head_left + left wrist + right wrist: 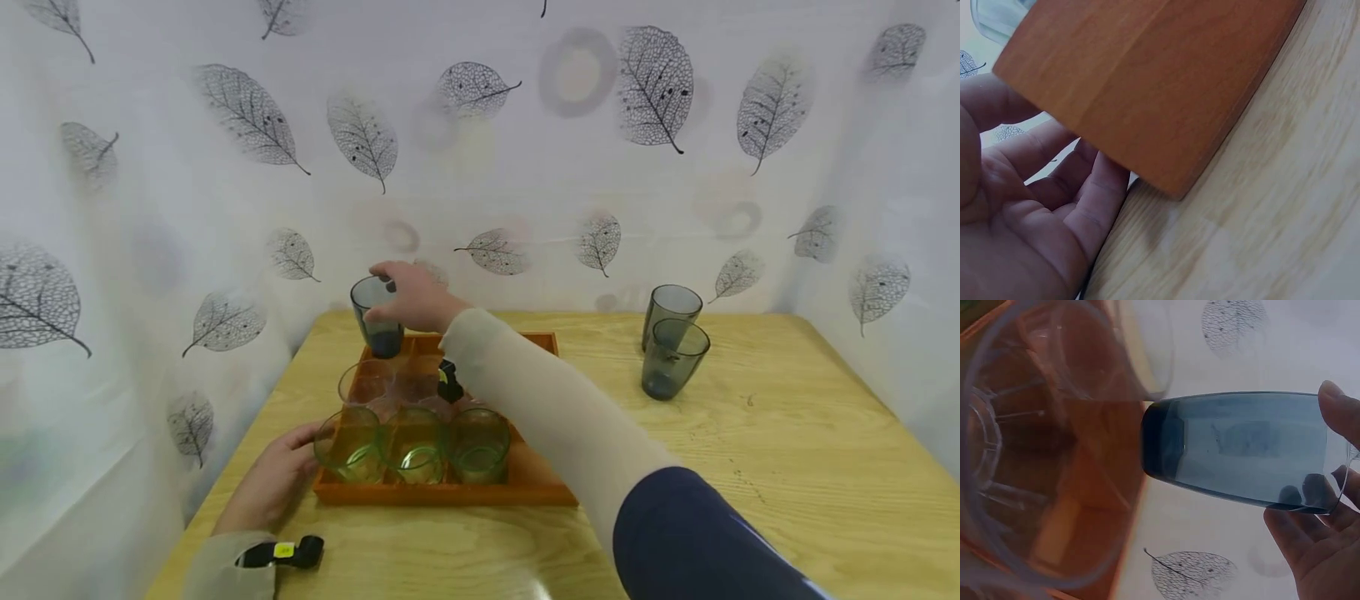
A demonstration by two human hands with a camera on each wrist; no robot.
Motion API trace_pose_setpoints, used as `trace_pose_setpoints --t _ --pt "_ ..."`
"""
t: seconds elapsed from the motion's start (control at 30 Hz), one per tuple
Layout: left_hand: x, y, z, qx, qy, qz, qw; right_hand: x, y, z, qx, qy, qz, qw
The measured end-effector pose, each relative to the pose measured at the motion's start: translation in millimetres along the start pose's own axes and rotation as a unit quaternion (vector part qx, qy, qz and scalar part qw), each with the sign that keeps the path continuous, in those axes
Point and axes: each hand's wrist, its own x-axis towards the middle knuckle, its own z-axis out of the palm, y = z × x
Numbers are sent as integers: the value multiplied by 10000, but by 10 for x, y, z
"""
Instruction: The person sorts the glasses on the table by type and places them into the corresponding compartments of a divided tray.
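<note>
My right hand [420, 296] holds a smoky blue-grey glass [378, 321] near its rim. The glass is above the back left corner of a brown wooden tray [450, 495] with compartments. In the right wrist view, thumb and fingers pinch the glass [1241, 450] from opposite sides, its thick base toward the tray [1100, 531]. My left hand [277, 471] is at the tray's left side; in the left wrist view its fingers [1107, 187] touch the tray's wooden side [1147, 94]. Three greenish glasses [417, 458] stand in the front row, with clear glasses [367, 387] behind, partly hidden by my right arm.
Two more smoky grey glasses [672, 367] stand close together on the wooden table [787, 467], right of the tray. A white curtain with a leaf print [495, 183] surrounds the table at the back and sides.
</note>
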Motion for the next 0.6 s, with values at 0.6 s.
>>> trace_pose_setpoints --t 0.6 --pt "-7 59 20 -29 115 -160 9998 58 227 419 -19 -614 257 9978"
